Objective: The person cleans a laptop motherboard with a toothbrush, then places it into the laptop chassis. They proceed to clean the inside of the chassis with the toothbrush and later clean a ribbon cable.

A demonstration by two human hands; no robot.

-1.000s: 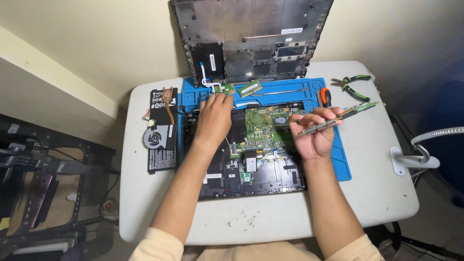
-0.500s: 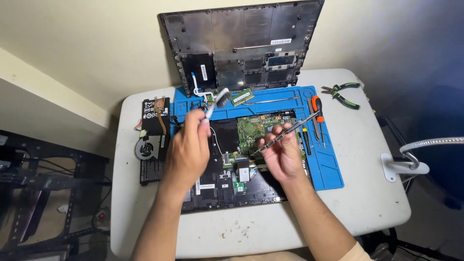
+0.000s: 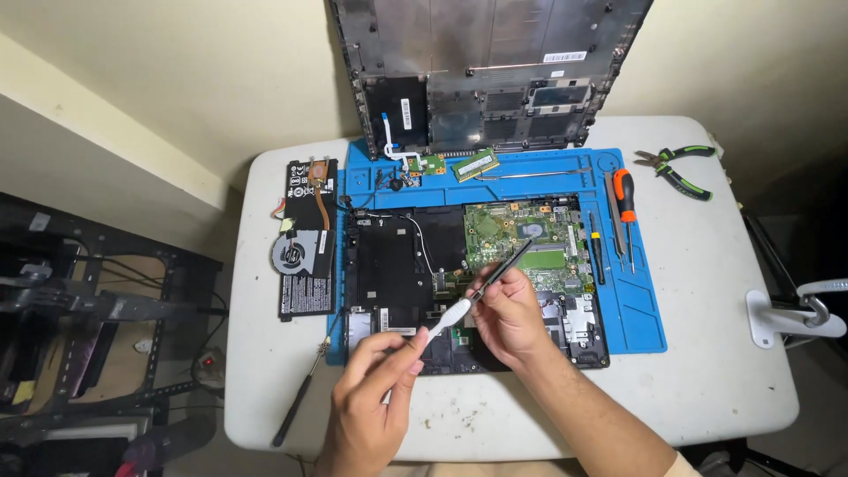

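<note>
A slim white tool (image 3: 449, 316) is pinched between thumb and fingers of the left hand (image 3: 375, 389), over the near edge of the opened laptop base (image 3: 397, 274); its tip is too small to make out. The right hand (image 3: 508, 318) grips dark tweezers (image 3: 505, 268), angled up over the green circuit board (image 3: 521, 234). Both wrists rise from the near edge, forearms cut off. The base lies on a blue mat (image 3: 640, 309); far right lie pliers (image 3: 676, 168).

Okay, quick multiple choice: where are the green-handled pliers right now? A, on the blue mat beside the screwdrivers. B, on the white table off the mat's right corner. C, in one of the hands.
B: the green-handled pliers lie on the bare white table, just beyond the blue mat.
</note>
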